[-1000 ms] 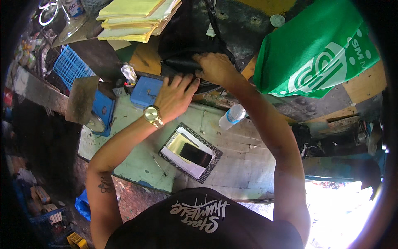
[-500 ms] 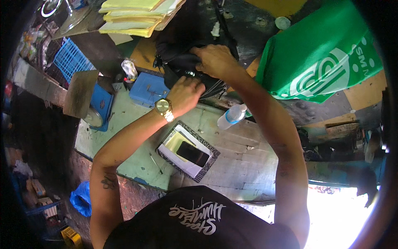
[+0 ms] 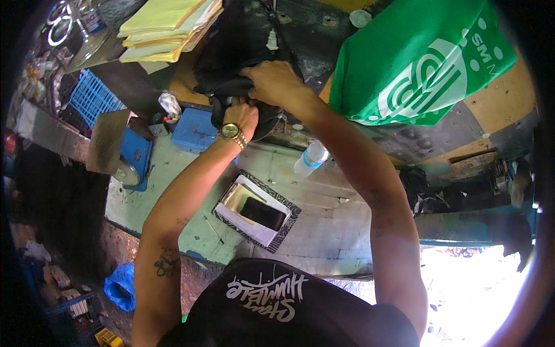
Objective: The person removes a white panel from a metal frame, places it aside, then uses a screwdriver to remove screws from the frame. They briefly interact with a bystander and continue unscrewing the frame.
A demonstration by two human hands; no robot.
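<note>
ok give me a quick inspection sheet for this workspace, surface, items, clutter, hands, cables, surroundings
Surface: pale green bench, worn and marked
Job's things: black bag, beyond the bench's far edge
Clutter: phone on papers, bottle, blue box, stack of yellow folders, large green bag
Hands: left hand at the bag's opening, fingertips partly hidden; right hand against the bag's upper part, grip unclear
Cables: small white object by the bag, possibly a plug; no cable clearly traceable
Surroundings: blue basket at left, blue plastic bag at lower left, strong glare at lower right
</note>
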